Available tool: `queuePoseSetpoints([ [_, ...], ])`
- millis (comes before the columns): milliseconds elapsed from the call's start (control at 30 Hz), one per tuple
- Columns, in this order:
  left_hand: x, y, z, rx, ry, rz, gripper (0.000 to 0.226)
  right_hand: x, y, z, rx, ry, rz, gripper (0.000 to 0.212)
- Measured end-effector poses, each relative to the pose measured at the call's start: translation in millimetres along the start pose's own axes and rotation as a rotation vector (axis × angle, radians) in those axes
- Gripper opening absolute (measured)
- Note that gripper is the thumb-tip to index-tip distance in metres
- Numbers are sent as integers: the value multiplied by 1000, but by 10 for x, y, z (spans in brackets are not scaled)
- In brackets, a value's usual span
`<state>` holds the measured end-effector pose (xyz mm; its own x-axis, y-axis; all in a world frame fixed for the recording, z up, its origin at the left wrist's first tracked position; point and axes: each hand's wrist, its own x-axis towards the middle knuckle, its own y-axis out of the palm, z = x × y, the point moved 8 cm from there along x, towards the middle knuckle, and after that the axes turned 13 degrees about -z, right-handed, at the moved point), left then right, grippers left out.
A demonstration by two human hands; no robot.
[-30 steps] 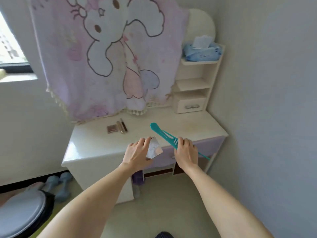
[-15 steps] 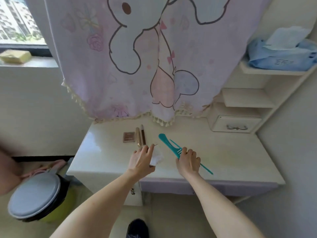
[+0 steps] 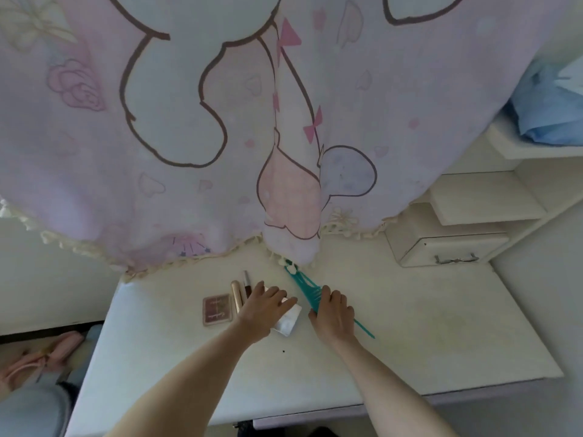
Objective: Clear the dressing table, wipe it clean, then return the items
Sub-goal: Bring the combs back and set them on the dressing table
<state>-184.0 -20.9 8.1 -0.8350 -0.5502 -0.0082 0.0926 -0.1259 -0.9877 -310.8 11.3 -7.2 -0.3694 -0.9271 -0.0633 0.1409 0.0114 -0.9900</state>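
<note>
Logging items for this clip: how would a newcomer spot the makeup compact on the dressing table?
Start at the cream dressing table under the hanging pink cartoon blanket. Left of the left hand lies a row of cosmetics. The flat, square, rose-brown makeup compact is leftmost; its neighbours, a gold tube and a dark pencil, are slim sticks.

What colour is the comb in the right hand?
Teal; the comb, held by the right hand, shows in the head view.
</note>
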Motion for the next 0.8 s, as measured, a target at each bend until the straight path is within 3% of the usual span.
queuePoseSetpoints([
  [100,78,131,30,9,105,-36,90,27,20,6,-29,-59,-57,62],
  [233,187,97,55,18,177,-58,86,54,74,-7,-31,-113,-140,52],
  [400,219,87,40,1,237,-46,80,136,56,-107,-9,-53,-60,41],
  [467,208,103,6,-40,242,-45,82,164,18,-159,-40,-34,-52,56],
  [533,198,128,-9,-71,224,-29,84,209,2,-189,-19,-50,-19,64],
  [800,166,113,-4,-123,-9,-69,62,411,92,-242,96,14,-23,58],
])
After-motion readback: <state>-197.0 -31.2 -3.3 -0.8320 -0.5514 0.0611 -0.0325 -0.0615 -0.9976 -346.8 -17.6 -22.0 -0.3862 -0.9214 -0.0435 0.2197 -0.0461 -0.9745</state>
